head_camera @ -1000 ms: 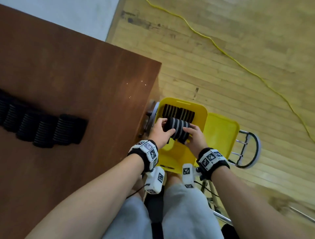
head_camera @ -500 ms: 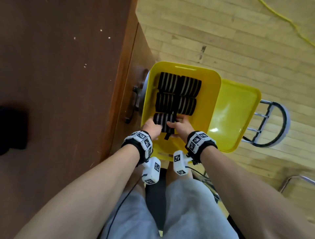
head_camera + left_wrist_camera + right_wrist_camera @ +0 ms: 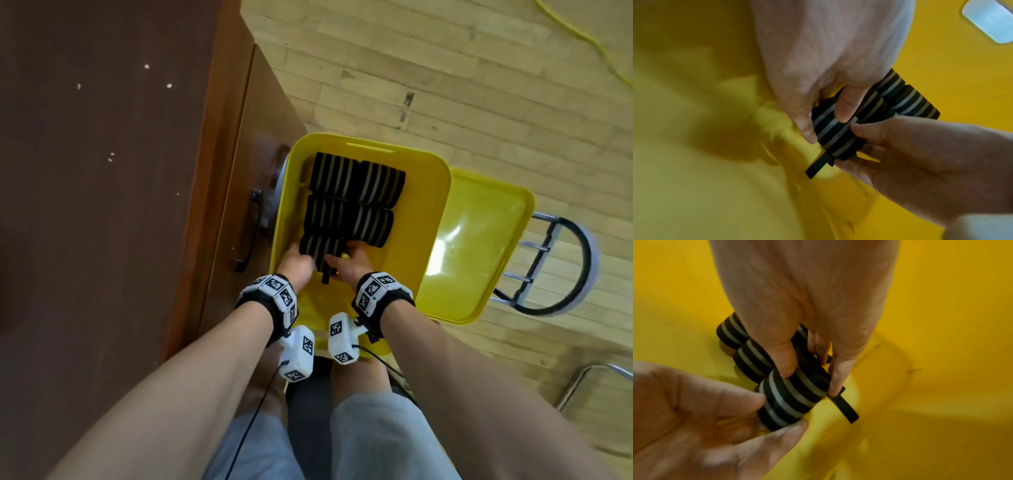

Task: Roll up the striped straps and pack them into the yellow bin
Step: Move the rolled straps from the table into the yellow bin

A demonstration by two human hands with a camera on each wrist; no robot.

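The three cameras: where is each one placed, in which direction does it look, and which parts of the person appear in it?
Head: worn on the head, looking down at the yellow bin; shows both forearms, left hand, right hand and knees.
Left wrist: on the left wrist, looking along the left hand into the bin; the right hand enters from the lower right.
Right wrist: on the right wrist, mirrored; the left hand enters from the lower left.
Shared: all show the rolled strap gripped by both hands, its black tail loose.

Bright, even daylight; glare spots shine on the yellow lid (image 3: 459, 236). Wrist views are soft, hands blurred, edges stretched and shadowed.
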